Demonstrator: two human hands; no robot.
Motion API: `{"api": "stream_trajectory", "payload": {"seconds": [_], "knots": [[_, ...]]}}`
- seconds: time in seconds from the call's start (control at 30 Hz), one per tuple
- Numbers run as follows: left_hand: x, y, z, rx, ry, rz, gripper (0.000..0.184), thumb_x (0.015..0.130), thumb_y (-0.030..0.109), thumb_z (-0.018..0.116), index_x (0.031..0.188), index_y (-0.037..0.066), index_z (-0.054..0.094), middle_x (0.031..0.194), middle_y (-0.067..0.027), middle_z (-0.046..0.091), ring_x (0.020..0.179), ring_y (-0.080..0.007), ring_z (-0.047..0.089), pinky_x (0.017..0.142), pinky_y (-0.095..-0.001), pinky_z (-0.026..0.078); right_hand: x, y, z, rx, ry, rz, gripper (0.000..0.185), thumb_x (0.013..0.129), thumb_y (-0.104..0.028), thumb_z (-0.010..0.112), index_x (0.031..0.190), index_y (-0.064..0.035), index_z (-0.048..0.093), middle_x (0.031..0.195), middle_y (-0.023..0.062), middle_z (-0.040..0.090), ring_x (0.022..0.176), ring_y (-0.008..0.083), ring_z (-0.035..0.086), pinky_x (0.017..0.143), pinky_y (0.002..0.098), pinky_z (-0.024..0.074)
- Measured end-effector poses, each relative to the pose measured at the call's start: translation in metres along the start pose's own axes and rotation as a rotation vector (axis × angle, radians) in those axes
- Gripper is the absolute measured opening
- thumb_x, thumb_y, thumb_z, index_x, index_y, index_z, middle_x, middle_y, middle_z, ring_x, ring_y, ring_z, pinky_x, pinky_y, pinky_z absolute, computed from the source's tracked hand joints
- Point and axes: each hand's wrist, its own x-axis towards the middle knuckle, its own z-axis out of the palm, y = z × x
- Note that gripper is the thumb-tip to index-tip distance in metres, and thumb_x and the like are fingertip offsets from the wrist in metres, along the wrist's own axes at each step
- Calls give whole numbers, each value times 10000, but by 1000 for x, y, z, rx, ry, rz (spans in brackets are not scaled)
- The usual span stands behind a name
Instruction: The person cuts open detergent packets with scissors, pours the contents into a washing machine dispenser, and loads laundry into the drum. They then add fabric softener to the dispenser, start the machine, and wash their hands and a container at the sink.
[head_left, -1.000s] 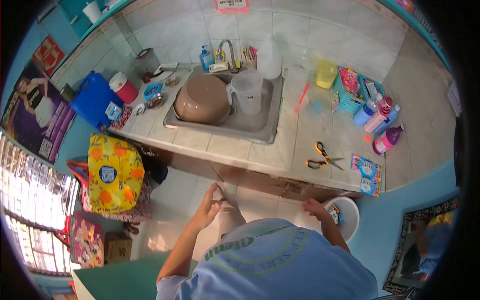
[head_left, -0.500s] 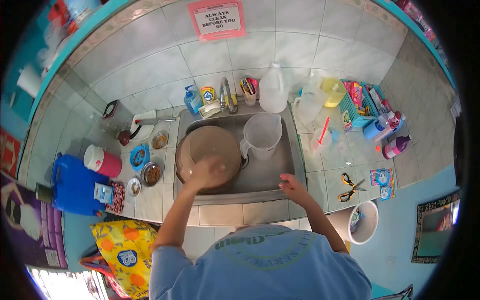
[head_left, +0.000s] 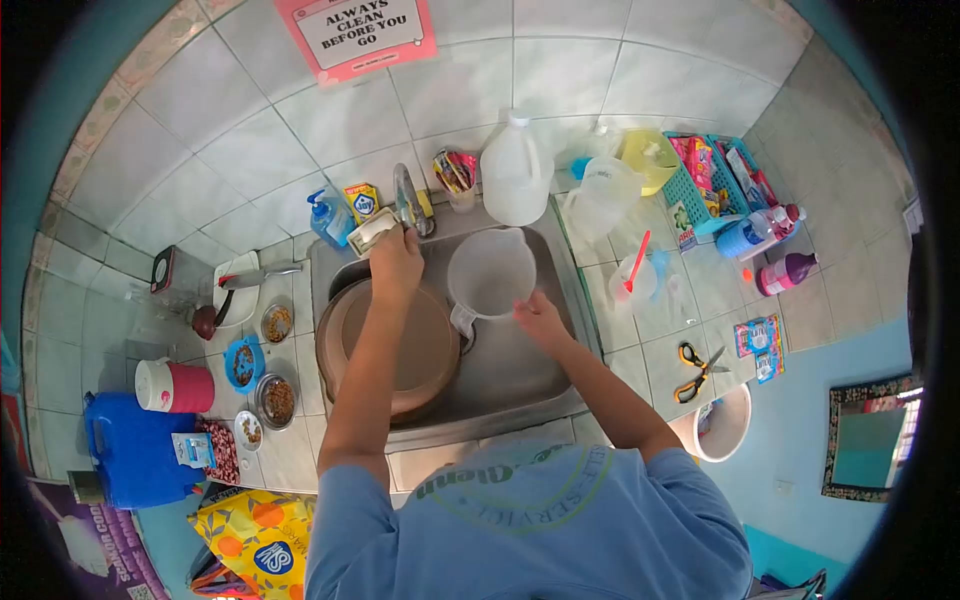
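My left hand (head_left: 397, 264) reaches over the brown basin (head_left: 402, 345) to the back of the sink. Its fingers are closed beside the soap dish (head_left: 373, 232) and below the faucet (head_left: 407, 195); what they grip is hidden. My right hand (head_left: 538, 316) pinches the front right side of a clear plastic pitcher (head_left: 492, 272). The pitcher stands in the metal sink (head_left: 520, 375), its mouth facing up and its handle towards the basin. The basin lies bottom up in the sink's left part.
Left of the sink are small food bowls (head_left: 275, 400), a knife (head_left: 260, 275) and a blue container (head_left: 140, 450). Behind stand a soap bottle (head_left: 330, 218) and a jug (head_left: 517, 172). To the right are scissors (head_left: 700, 372), a red-handled cup (head_left: 632, 285) and a teal basket (head_left: 700, 205).
The view has moved in over the sink. My left hand has gone from above the basin to the soap dish and faucet. My right hand has moved left onto the pitcher.
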Motion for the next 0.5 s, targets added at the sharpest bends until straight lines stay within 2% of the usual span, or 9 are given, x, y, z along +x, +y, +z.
{"api": "stream_trajectory", "payload": {"seconds": [0.07, 0.1, 0.17, 0.3, 0.37, 0.4, 0.43, 0.47, 0.5], "knots": [[-4, 17, 6, -40, 44, -1, 205, 843, 158, 574, 764, -27, 531, 733, -237, 580, 721, -422, 564, 630, -472, 435, 14, -16, 9, -132, 21, 214, 715, 886, -164, 568, 1430, -4, 133, 1180, 120, 557, 935, 148, 561, 738, 281, 494], [-4, 25, 9, -62, 20, -46, 200, 838, 166, 582, 780, -23, 552, 726, -237, 582, 708, -417, 570, 628, -466, 439, 18, -18, 12, -131, 13, 212, 715, 886, -164, 568, 1430, -4, 133, 1180, 120, 557, 935, 148, 561, 738, 281, 494], [7, 30, 17, -80, 17, -78, 198, 833, 175, 591, 797, -19, 572, 720, -237, 584, 695, -412, 575, 626, -461, 444, 29, -24, 19, 34, 60, 278, 746, 894, -151, 548, 1439, -16, 57, 1155, 102, 569, 915, 140, 558, 738, 280, 501], [10, 11, 37, -376, -26, -184, 241, 833, 231, 623, 857, -9, 632, 701, -214, 614, 654, -333, 619, 616, -386, 478, 36, -36, 28, 2, 42, 291, 712, 891, -158, 548, 1427, -15, 102, 1149, 130, 568, 962, 226, 567, 803, 336, 491], [16, -14, 34, -1018, 16, -609, 294, 857, 265, 619, 880, -28, 641, 614, -91, 599, 546, -138, 587, 549, -301, 474, 30, -56, 37, -844, 279, -366, 600, 880, -161, 552, 1372, -2, 247, 1164, 181, 551, 1039, 336, 539, 861, 403, 460], [18, -35, 43, -911, 7, -620, 249, 853, 223, 600, 905, -15, 651, 641, -117, 611, 582, -183, 612, 585, -313, 486, 28, -72, 45, -836, 284, -368, 600, 880, -161, 552, 1372, -2, 247, 1164, 181, 551, 1039, 336, 539, 861, 403, 460], [19, -51, 53, -909, 1, -614, 249, 853, 223, 600, 905, -15, 651, 641, -117, 611, 582, -183, 612, 585, -313, 486, 26, -90, 51, -898, 279, -498, 537, 854, -146, 579, 1311, -2, 336, 1134, 175, 559, 986, 348, 557, 839, 384, 467], [19, -65, 64, -543, 59, -357, 214, 840, 192, 594, 909, -2, 654, 648, -125, 614, 601, -213, 619, 603, -325, 488, 28, -99, 57, -962, 273, -625, 478, 827, -130, 606, 1250, -2, 426, 1104, 168, 568, 933, 359, 576, 817, 365, 474], [18, -79, 79, -181, 113, -101, 185, 827, 161, 588, 913, 12, 657, 656, -133, 617, 621, -242, 625, 622, -336, 490, 37, -95, 64, -965, 280, -621, 478, 827, -130, 606, 1250, -2, 426, 1104, 168, 568, 933, 359, 576, 817, 365, 474]]}}
